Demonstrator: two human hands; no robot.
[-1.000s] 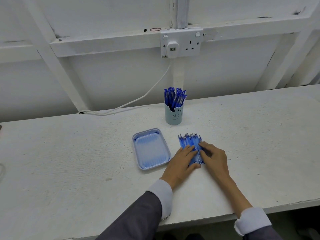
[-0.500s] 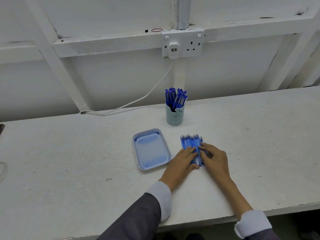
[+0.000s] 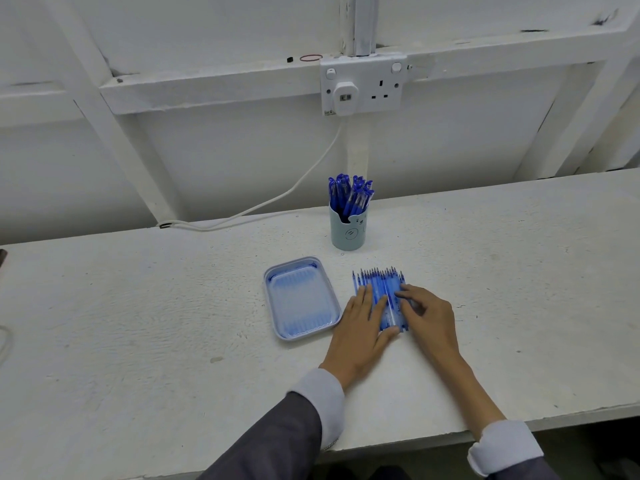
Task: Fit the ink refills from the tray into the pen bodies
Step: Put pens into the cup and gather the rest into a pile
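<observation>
On the white bench [image 3: 138, 323], just right of the tray [image 3: 301, 303], we have the refills [image 3: 381, 284] lying side by side in one flat row, tips pointing away from us toward the wall. The tray shows its ribbed floor, and its right rim sits near the left edge of the row without touching it.

Left hand [image 3: 360, 327]: fingers straight and spread, lying flat on the left half of the row, thumb against the near ends. It holds nothing and only rests on top.

Right hand [image 3: 429, 317]: fingers bent, tips down on the right half of the row. We can't tell whether it pinches a single refill or only touches them.

Behind the row, well apart from it, a pale cup [image 3: 348, 233] stands upright, packed with blue pens [image 3: 348, 194], caps up. On the wall above it there's a double socket [image 3: 381, 84] with one plug [image 3: 344, 93] in the left outlet
</observation>
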